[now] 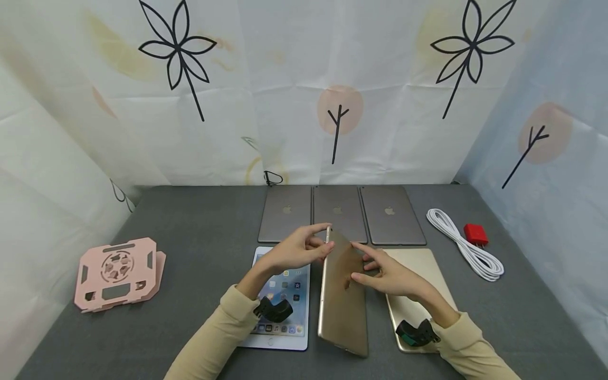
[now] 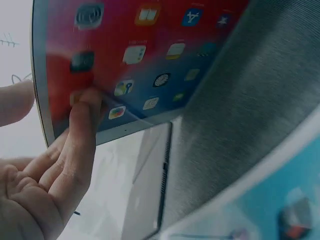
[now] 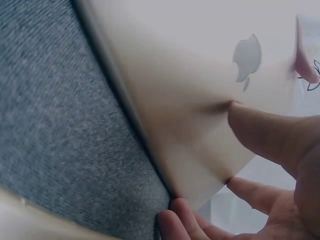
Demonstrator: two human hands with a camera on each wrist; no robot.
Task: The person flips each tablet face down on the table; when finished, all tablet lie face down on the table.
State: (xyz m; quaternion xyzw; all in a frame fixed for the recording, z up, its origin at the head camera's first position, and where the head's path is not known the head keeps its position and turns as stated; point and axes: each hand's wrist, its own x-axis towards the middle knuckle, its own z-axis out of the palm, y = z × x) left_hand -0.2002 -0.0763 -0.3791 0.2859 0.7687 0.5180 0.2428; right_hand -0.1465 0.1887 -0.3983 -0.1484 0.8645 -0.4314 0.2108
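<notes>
A gold-backed tablet (image 1: 345, 295) is tilted up on its side between the two hands, its Apple-logo back turned to the right. Its lit screen (image 2: 145, 55) shows in the left wrist view. My left hand (image 1: 296, 249) pinches it near the top, thumb at the back edge and a finger on the screen. My right hand (image 1: 391, 272) touches the back with thumb and index finger; the other fingertips (image 3: 182, 215) meet its lower corner. A white-framed tablet (image 1: 285, 303) lies screen up under the left wrist. Another gold tablet (image 1: 413, 264) lies back up under the right wrist.
Three grey tablets (image 1: 337, 211) lie side by side, backs up, along the far edge. A coiled white cable (image 1: 465, 245) and a red charger plug (image 1: 475, 234) are on the right. On the left sits a pink stand (image 1: 116, 273) with cut-outs. Grey cloth (image 1: 199, 237) covers the table.
</notes>
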